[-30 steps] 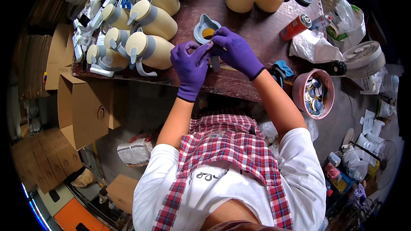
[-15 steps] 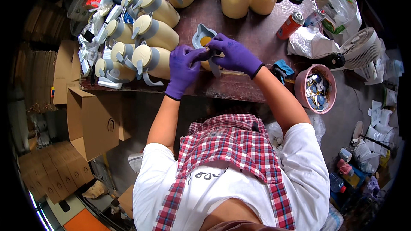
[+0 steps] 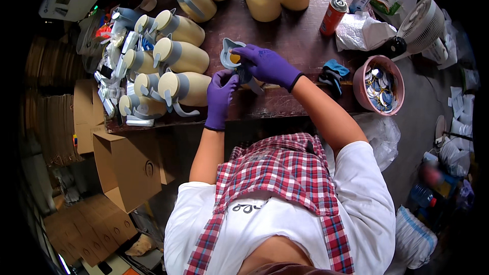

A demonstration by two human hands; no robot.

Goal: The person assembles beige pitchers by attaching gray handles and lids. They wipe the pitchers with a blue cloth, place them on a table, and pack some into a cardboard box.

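Note:
In front of me an open vacuum jug (image 3: 227, 56) with a grey spouted collar and a yellowish inside stands at the table's near edge, largely covered by my hands. My right hand (image 3: 270, 66), in a purple glove, grips over its rim from the right, fingertips at the opening. Close below the rim, my left hand (image 3: 222, 97), gloved alike, has its fingers curled in a pinch against the collar's near side; what lies between them is hidden. The jug's grey handle (image 3: 254, 86) sticks out under my right hand. To the left lie several lidded cream jugs (image 3: 188, 57) with grey handles.
Several open jugs (image 3: 262, 5) stand at the back of the dark red table (image 3: 300, 107). Spray cans (image 3: 333, 17), a white cloth (image 3: 364, 31) and a fan (image 3: 422, 24) are at the right. A pink tub (image 3: 360, 89) of small parts stands beside the table; a cardboard box (image 3: 125, 165) sits at left.
My hands, earlier together at the jug's right side, have parted. My right fingers have moved onto the rim, and my left hand has gone lower on the near side. The view has shifted.

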